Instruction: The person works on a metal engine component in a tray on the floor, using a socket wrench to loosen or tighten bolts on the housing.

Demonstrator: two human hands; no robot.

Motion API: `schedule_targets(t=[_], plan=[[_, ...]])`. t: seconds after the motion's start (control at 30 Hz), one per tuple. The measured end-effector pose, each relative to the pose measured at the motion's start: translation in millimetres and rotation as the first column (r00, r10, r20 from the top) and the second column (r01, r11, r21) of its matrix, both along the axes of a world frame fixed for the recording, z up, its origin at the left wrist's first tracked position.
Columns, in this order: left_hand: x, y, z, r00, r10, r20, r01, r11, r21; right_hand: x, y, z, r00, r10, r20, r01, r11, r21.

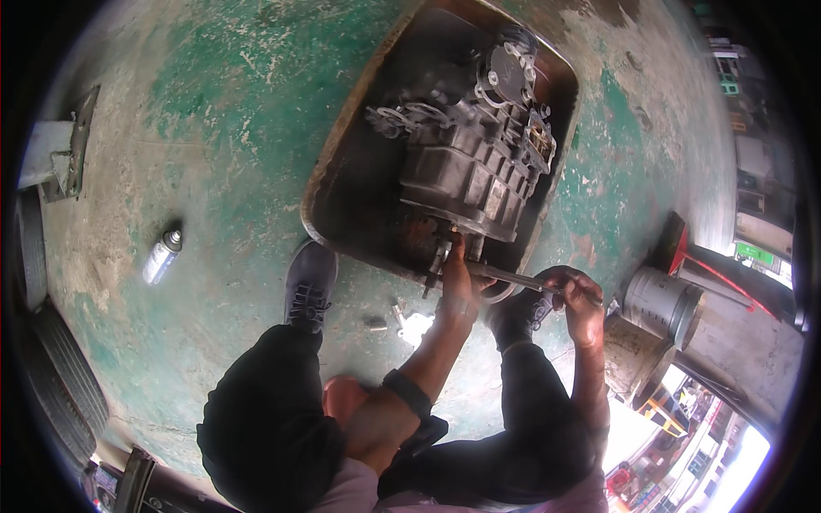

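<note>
A grey metal gearbox (pixel 466 162) lies in a rusty-rimmed metal tray (pixel 342 128). My right hand (pixel 575 295) is closed around the outer end of a long steel wrench (pixel 513 276), right of the tray's near rim. At the wrench's other end, my left hand (pixel 459 275) wraps around its head, with one finger stretched up against the near end of the gearbox. The fit between the wrench head and the gearbox is hidden by my left hand.
My shoes stand by the tray's near corners. Small metal parts (pixel 400 325) lie on the worn green floor between my legs. A spray can (pixel 162 256) lies left. Tyres (pixel 64 376) line the left edge; a metal bucket (pixel 658 303) stands right.
</note>
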State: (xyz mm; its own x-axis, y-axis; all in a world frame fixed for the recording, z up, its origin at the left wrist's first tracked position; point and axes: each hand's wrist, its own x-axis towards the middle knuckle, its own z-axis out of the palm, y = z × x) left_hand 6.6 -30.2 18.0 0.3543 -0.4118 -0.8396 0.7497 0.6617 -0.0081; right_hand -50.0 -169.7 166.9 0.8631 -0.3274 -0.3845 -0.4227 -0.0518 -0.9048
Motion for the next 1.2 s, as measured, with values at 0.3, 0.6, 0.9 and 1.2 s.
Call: schedule_targets(t=[0.3,0.6,0.9,1.2], plan=[[-4.4,24.5,-10.4,0.997,0.082,0.008,-0.082,0.996,0.031,45.6,67.3,22.3,0.905,0.409,-0.116,-0.424,0.888,-0.178],[-5.7,12.9,-0.3,0.994,0.089,0.062,-0.088,0.996,-0.014,-11.0,-15.2,-53.8,0.954,-0.282,-0.105,0.299,0.922,0.247],[1.4,18.4,-0.4,0.998,0.002,0.068,-0.009,0.995,0.098,-57.2,-35.9,-112.5,0.873,-0.296,-0.388,0.466,0.742,0.483],[6.9,21.4,12.7,0.998,0.046,0.043,-0.046,0.999,0.008,-10.8,1.6,-30.4,0.988,-0.143,-0.058,0.146,0.988,0.049]])
